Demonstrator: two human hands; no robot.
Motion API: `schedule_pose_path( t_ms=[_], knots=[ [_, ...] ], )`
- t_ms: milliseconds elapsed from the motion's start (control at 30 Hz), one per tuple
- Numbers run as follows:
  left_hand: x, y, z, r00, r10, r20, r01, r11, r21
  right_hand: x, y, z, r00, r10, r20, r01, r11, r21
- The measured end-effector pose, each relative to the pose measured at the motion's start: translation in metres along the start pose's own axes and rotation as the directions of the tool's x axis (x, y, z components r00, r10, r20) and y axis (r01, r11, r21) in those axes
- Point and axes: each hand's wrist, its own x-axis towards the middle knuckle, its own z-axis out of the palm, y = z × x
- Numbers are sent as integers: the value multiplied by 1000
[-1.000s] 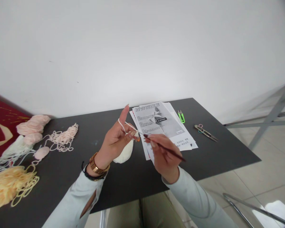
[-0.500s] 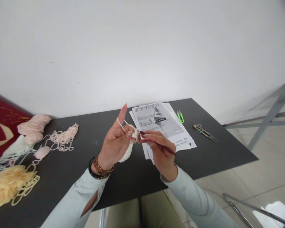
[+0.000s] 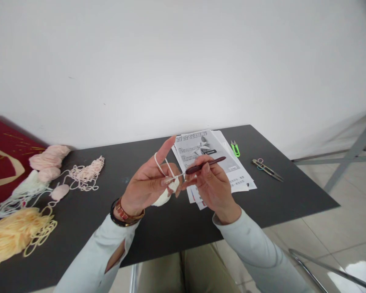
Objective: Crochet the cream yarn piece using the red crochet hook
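My left hand (image 3: 148, 183) pinches a small piece of white crochet work (image 3: 174, 185) between thumb and fingers, with its index finger raised. A strand of white yarn (image 3: 159, 165) loops round that finger and runs down to the piece. In my right hand (image 3: 215, 183) is a crochet hook with a dark reddish-brown handle (image 3: 205, 164); its thin metal shaft points left and meets the white piece at my left fingertips. The hook's very tip is hard to make out. Below and behind my left hand, a ball of white yarn (image 3: 162, 198) shows in part.
Printed sheets (image 3: 232, 175) lie behind my hands on the dark table (image 3: 171, 232). Green thread snips (image 3: 235, 149) and metal snips (image 3: 267, 169) are to the right. Pink yarn (image 3: 50, 158), white yarn (image 3: 30, 189) and yellow yarn (image 3: 14, 234) lie left, near a red bag (image 3: 9, 158).
The hook's handle has swung from slanting down under my right palm to slanting up above the fingers. My right hand has turned, and the metal shaft now shows. The view has shifted slightly.
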Motion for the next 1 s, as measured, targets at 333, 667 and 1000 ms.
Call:
schedule_pose_path(
  t_ms=[333, 667, 1000],
  knots=[
    [1, 2, 2, 999, -10, 42, 11, 999, -30, 7, -16, 6, 983, -167, 77, 179, 964, -195],
    [2, 3, 2, 997, 14, 72, -17, 999, 41, 5, -26, 6, 957, -278, 88, 291, 890, -352],
    [0, 1, 1, 997, -3, 78, 4, 1000, -9, 2, -34, 8, 913, -354, 203, 408, 816, -409]
  ],
)
